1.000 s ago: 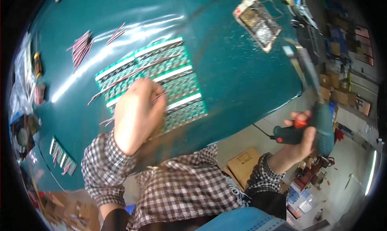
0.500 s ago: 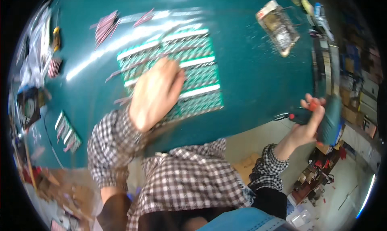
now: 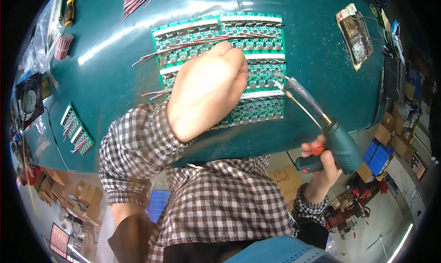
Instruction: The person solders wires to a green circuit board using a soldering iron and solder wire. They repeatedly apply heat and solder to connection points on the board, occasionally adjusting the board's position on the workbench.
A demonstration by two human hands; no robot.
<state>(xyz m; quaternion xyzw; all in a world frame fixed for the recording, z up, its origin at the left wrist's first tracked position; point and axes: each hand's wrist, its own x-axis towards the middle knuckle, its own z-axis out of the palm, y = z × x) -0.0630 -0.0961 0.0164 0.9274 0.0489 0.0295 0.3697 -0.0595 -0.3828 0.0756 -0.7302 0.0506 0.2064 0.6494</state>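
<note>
A panel of green circuit boards (image 3: 268,110) with white strips and black parts lies on the table in front of me. My left hand (image 3: 206,90) rests over its middle, fingers curled closed; whatever they pinch is hidden under the hand. In my right hand (image 3: 327,169) is a dark green soldering gun (image 3: 342,148), a finger on its red trigger. Its tip (image 3: 280,76) and a thin tube beside it point at the panel's right part, close to the left hand. Thin red and black wires (image 3: 183,46) lie across the panel and stick out at its left side.
Bundles of red wires (image 3: 138,0) lie at the far side, another bundle (image 3: 64,47) at the left near a yellow-black screwdriver (image 3: 69,12). A small board strip (image 3: 76,129) and a fan (image 3: 30,100) are also left. A stained solder tray (image 3: 356,38) sits at the far right.
The soldering gun has swung in from the right edge, its tip now over the panel. My left hand stays over the panel, fingers curled. The whole view has shifted.
</note>
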